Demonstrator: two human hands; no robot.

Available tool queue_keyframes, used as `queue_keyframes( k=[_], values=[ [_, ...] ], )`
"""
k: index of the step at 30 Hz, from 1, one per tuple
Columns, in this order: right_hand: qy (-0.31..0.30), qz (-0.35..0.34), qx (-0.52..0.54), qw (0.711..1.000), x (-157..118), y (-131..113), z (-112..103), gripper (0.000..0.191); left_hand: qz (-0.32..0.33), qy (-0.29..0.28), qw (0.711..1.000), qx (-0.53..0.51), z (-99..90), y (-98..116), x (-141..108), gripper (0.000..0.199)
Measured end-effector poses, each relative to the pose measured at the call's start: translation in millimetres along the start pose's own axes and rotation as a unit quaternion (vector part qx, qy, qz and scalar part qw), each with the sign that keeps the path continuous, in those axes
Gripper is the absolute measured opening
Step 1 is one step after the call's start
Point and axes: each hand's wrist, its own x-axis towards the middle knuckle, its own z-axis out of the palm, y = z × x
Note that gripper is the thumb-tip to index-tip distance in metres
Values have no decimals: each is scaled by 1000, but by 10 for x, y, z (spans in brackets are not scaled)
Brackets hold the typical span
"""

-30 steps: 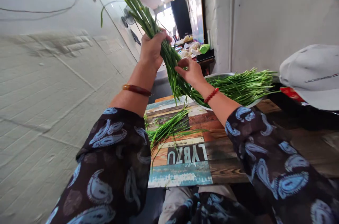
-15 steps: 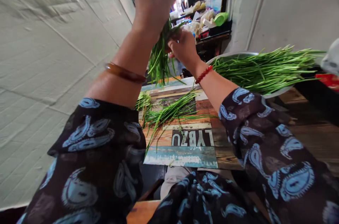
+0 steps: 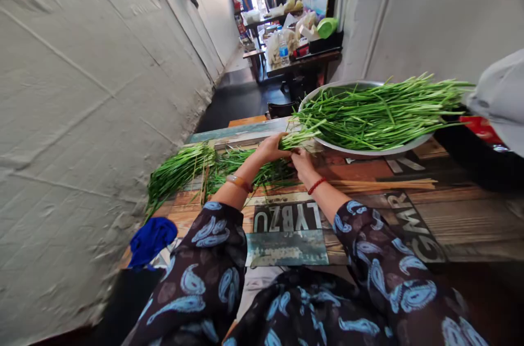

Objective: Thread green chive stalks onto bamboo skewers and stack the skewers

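A bunch of garlic chives (image 3: 301, 137), thin green stalks with pale ends pointing right, lies low over the wooden table. My left hand (image 3: 272, 149) is closed around it; the leafy part trails left beneath my forearm. Against the near side of this bunch, my right hand (image 3: 303, 165) has its fingers pinched together on the stalks; its fingertips are partly hidden. Loose chives (image 3: 233, 163) lie scattered left of my hands. Farther left rests a larger pile of chives (image 3: 182, 171), its leaves hanging toward the table's edge.
A wide metal bowl (image 3: 327, 145) heaped with chives stands on the right. Thin wooden sticks (image 3: 380, 185) lie before it. At the left edge is a blue cloth (image 3: 152, 242). Beyond, another table (image 3: 282, 69) holds bags and a water bottle (image 3: 283, 50). Two people stand near the doorway.
Both hands have come down from high in front to the tabletop. The raised bunch in my left hand is now lowered, pale ends toward the bowl. The view has shifted, showing the left pile and blue cloth.
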Motion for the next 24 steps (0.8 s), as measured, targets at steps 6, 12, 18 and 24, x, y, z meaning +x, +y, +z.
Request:
queue_keyframes(
  k=[6, 12, 18, 24],
  values=[
    [21, -27, -10, 999, 14, -12, -70, 11, 34, -129, 986, 104, -64, -118, 29, 21],
    [44, -27, 56, 997, -17, -86, -91, 15, 50, -95, 978, 178, -359, 91, 159, 19],
    [72, -6, 118, 990, -69, -112, -162, 16, 108, -13, 912, 394, -840, 725, 207, 24],
    [91, -15, 127, 988, -43, -114, -406, 16, 122, 29, 844, 522, -949, 940, 109, 24]
  ],
)
